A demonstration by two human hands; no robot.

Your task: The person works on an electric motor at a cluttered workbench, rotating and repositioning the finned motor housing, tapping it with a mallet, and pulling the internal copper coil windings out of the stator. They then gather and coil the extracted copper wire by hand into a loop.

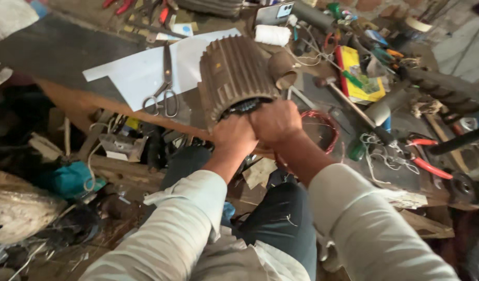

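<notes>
Brown ribbed motor housing [234, 73] lies on the bench [57, 49]; left hand [233, 136] and right hand [275, 122] press curled fingers into its open end (scissors [164, 88] lie nearby).

motor housing [233, 73]: ribbed dull metal | scissors [165, 93]: shiny steel | sheet [138, 70]: matt paper

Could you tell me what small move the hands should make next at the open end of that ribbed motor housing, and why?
Probably keep the left hand braced on the rim and let the right hand work into the opening. Both hands press together at the open end of the ribbed motor housing, which lies on its side at the bench edge, where dark windings show just above the knuckles.
</notes>
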